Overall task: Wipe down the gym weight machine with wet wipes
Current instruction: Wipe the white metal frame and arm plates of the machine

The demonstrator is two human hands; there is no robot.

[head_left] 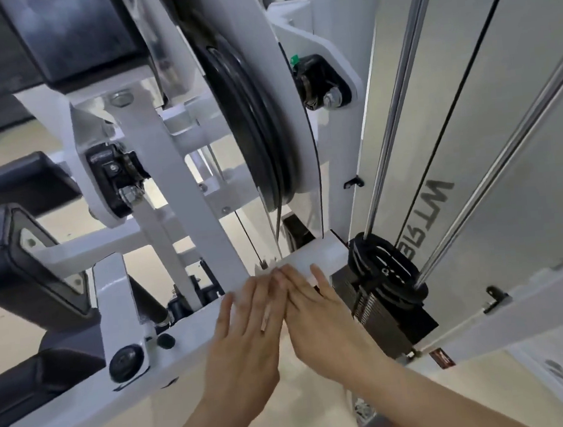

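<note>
Machine (181, 174): white frame, fills the view, black pulley (252, 127) at centre, weight stack (383, 303) to the right.
Bar (190, 350): white frame beam, long axis running from lower left up to the right, ending at the stack.
Wipe (270, 275): white, blurred, pressed on the bar under the fingertips.
Left hand (246, 328): flat, fingers spread on the wipe.
Right hand (319, 312): flat beside it, fingertips touching the left's; grip on the wipe cannot be told.
Containers: only the stack's plates, under a black top plate.
</note>
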